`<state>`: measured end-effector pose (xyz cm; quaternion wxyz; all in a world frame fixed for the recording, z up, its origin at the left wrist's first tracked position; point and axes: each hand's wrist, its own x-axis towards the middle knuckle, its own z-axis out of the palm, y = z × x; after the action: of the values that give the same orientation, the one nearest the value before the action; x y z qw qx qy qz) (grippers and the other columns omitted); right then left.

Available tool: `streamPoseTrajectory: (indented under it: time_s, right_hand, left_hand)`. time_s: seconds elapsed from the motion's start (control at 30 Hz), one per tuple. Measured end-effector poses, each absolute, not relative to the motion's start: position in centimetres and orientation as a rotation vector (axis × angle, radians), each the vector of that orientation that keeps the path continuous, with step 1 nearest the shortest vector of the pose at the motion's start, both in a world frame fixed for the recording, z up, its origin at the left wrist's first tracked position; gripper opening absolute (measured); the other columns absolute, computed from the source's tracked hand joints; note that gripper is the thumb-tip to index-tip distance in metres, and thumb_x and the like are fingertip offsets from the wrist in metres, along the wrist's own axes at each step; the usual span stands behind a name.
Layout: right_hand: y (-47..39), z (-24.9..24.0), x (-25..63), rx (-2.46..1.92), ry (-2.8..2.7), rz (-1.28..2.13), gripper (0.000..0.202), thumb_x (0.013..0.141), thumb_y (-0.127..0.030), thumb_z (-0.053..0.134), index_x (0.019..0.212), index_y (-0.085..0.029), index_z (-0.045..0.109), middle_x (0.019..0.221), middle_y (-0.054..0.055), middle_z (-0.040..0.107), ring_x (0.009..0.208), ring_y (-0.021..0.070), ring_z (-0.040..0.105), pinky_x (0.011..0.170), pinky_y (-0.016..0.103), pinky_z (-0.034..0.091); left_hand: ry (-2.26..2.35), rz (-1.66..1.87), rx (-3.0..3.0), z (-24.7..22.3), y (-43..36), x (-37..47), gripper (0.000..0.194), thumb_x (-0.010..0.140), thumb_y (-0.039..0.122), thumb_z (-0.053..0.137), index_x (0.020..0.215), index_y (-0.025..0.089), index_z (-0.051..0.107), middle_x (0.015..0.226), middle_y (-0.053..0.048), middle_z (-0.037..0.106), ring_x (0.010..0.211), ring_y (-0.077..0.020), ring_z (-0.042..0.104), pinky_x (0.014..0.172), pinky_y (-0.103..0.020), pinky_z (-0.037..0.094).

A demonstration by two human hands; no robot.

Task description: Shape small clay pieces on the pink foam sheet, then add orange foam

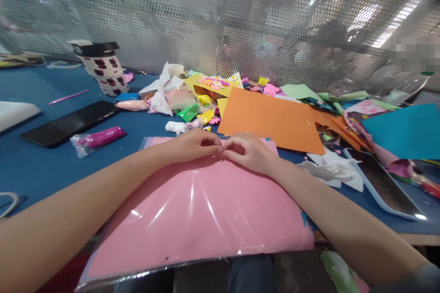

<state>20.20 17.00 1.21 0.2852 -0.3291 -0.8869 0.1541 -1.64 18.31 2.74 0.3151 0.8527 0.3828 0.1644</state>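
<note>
A pink sheet in a clear plastic sleeve [206, 210] lies at the table's front edge and hangs over it. My left hand [197, 145] and my right hand [245, 150] rest near its far side, with their fingertips meeting. Both hands are closed in a pinch. What sits between the fingertips is too small to make out. Just beyond my right hand lies an orange sheet [268, 119].
Left are a patterned cup [106, 71], a black phone [70, 123] and a magenta clay packet [103, 137]. Behind are several clay packets and paper flowers [215, 83]. Right are crumpled tissue [333, 169], another phone [387, 183] and a blue sheet [405, 130].
</note>
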Motion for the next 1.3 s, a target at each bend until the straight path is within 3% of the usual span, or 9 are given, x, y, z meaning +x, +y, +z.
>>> streamPoseTrajectory:
  time_s: [0.27, 0.5, 1.3]
  right_hand:
    - [17.01, 1.19, 20.25, -0.896, -2.383, 0.377, 0.006, 0.087, -0.024, 0.064, 0.086, -0.02, 0.069, 0.086, 0.002, 0.072, 0.078, 0.0154, 0.062, 0.075, 0.028, 0.042]
    - [17.15, 1.22, 20.45, -0.932, -2.349, 0.391, 0.014, 0.088, -0.027, 0.062, 0.099, -0.022, 0.07, 0.089, 0.002, 0.073, 0.081, 0.0159, 0.064, 0.075, 0.029, 0.043]
    - [17.05, 1.28, 20.39, -0.954, -2.424, 0.309, 0.013, 0.089, -0.029, 0.065, 0.094, -0.02, 0.071, 0.093, 0.004, 0.075, 0.083, 0.0177, 0.064, 0.077, 0.03, 0.041]
  left_hand:
    - [1.019, 0.452, 2.143, 3.16, 18.14, -1.37, 0.025, 0.082, 0.039, 0.056, 0.078, 0.018, 0.069, 0.078, -0.001, 0.071, 0.075, -0.0164, 0.063, 0.068, -0.024, 0.046]
    - [1.027, 0.496, 2.117, 3.37, 18.17, -1.2, 0.024, 0.079, 0.038, 0.057, 0.077, 0.018, 0.07, 0.076, -0.001, 0.07, 0.071, -0.0154, 0.061, 0.07, -0.025, 0.047]
    - [1.052, 0.441, 2.139, 3.57, 18.12, -1.11, 0.025, 0.078, 0.039, 0.055, 0.075, 0.019, 0.068, 0.075, 0.002, 0.07, 0.072, -0.0147, 0.063, 0.066, -0.021, 0.045]
